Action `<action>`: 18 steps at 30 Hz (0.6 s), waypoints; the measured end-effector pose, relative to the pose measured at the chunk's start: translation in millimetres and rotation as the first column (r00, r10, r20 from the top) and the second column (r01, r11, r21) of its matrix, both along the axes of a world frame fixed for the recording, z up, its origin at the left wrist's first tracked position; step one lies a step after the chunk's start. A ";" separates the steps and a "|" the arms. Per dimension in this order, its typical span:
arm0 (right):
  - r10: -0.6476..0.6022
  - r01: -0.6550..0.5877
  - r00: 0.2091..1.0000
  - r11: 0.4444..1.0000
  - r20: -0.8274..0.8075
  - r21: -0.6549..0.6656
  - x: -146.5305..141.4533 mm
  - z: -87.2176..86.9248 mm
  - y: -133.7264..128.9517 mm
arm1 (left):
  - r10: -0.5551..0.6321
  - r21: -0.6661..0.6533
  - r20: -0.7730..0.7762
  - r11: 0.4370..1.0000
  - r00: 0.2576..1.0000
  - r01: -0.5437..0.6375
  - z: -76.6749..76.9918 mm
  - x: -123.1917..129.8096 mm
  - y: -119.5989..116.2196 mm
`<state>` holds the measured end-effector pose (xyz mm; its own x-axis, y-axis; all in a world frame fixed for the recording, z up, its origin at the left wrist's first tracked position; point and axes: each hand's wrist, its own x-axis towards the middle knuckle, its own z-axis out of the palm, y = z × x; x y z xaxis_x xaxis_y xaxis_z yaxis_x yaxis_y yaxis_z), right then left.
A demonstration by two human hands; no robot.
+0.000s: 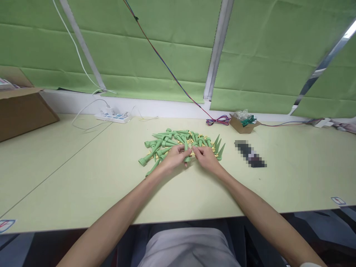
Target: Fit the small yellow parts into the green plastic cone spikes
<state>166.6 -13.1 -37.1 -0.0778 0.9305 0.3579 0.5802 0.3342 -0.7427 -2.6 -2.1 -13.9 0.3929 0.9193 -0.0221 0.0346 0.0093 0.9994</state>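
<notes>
My left hand (177, 155) is closed around a green plastic plant watering spike (186, 148), its pointed end up and its wide end down. Close beside it, my right hand (205, 157) has its fingertips pinched together next to the spike; what they hold, if anything, is too small to make out. Behind and around both hands lies a pile of similar green spikes (152, 152), mixed with small yellow parts (191, 141). A few pointed green pieces (219, 148) stick up to the right of my right hand. My hands hide part of the pile.
A blurred dark object (249, 152) lies right of the pile. Behind it sits a small cardboard box (241, 127) with clear plastic and green material, near coiled red-blue wire (219, 120). A white power strip (115, 117) and a large cardboard box (25, 111) stand at left.
</notes>
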 end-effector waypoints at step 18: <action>0.222 -0.215 0.967 0.974 -0.124 0.070 2.4 0.7 -6.2 | 0.095 -0.013 0.059 0.995 0.994 -0.094 -3.0 -1.2 5.0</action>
<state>169.0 -19.3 -36.4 -0.2266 0.8745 0.4289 0.3878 0.4849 -0.7839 -3.8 2.8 -16.9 0.3054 0.9522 -0.0107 -0.0259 0.0196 0.9995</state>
